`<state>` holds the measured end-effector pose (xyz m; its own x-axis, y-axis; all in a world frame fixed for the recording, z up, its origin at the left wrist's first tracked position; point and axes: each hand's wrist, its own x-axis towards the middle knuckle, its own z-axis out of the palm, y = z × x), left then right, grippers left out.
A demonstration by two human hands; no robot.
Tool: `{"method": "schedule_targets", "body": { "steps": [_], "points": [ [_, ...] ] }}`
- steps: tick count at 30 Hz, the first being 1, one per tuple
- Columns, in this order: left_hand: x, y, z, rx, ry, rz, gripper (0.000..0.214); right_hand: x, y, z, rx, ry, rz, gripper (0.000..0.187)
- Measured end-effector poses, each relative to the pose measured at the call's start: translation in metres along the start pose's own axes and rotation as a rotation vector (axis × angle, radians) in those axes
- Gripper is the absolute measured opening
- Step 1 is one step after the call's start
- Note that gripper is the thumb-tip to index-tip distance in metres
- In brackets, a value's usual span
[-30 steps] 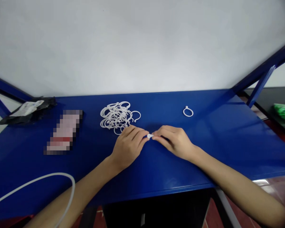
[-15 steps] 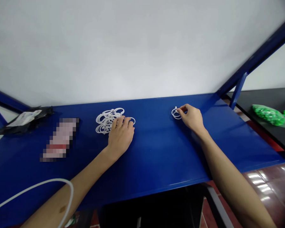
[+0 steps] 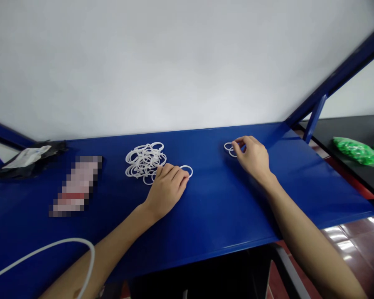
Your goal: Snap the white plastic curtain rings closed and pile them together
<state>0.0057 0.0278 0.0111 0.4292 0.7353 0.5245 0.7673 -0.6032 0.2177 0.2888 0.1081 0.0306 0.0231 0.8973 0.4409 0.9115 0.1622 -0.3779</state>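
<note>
A heap of white plastic rings [image 3: 143, 162] lies on the blue table [image 3: 212, 195], left of centre. My left hand [image 3: 167, 187] rests beside the heap with its fingers curled on one white ring [image 3: 187, 170] drawn a little way out to the right. My right hand [image 3: 252, 157] reaches to the far right part of the table, its fingertips pinched at two white rings [image 3: 230, 148] lying there together.
A pixelated flat item [image 3: 76, 185] and a black packet with a white label [image 3: 28, 158] lie at the left. A white tube [image 3: 50, 247] curves over my left forearm. A green bag [image 3: 357, 150] sits on a black surface at the right. A blue frame strut [image 3: 313, 114] rises at the table's right rear.
My hands parted from the middle; the right one carried a ring to the lone ring at the far right, the left one went to the heap and drew one ring out.
</note>
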Motion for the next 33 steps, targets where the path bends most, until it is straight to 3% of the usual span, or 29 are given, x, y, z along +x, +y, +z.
{"method": "schedule_targets", "body": {
  "steps": [2, 6, 10, 15, 18, 21, 33],
  "points": [
    [-0.001, 0.005, -0.003, -0.109, 0.03, -0.032, 0.012, -0.013, -0.018, -0.001, 0.16, -0.074, -0.198, 0.019],
    [-0.003, 0.015, -0.006, -0.289, 0.09, -0.096, 0.009, -0.044, -0.054, 0.004, 0.505, -0.366, -0.544, 0.026],
    [-0.005, 0.022, -0.007, -0.444, 0.131, -0.263, 0.006, -0.061, -0.069, 0.013, 0.618, -0.369, -0.688, 0.019],
    [-0.009, 0.022, -0.003, -0.574, 0.093, -0.416, 0.011, -0.06, -0.067, 0.018, 0.77, -0.375, -0.591, 0.009],
    [-0.009, 0.018, -0.001, -0.579, 0.087, -0.393, 0.018, -0.058, -0.066, 0.016, 0.788, -0.358, -0.434, 0.009],
    [-0.008, 0.017, -0.002, -0.535, 0.066, -0.327, 0.01, -0.058, -0.065, 0.014, 0.795, -0.401, -0.354, 0.011],
    [-0.01, 0.014, 0.003, -0.388, 0.121, -0.133, 0.01, -0.06, -0.069, 0.01, 0.791, -0.53, -0.453, 0.015]
  ]
}}
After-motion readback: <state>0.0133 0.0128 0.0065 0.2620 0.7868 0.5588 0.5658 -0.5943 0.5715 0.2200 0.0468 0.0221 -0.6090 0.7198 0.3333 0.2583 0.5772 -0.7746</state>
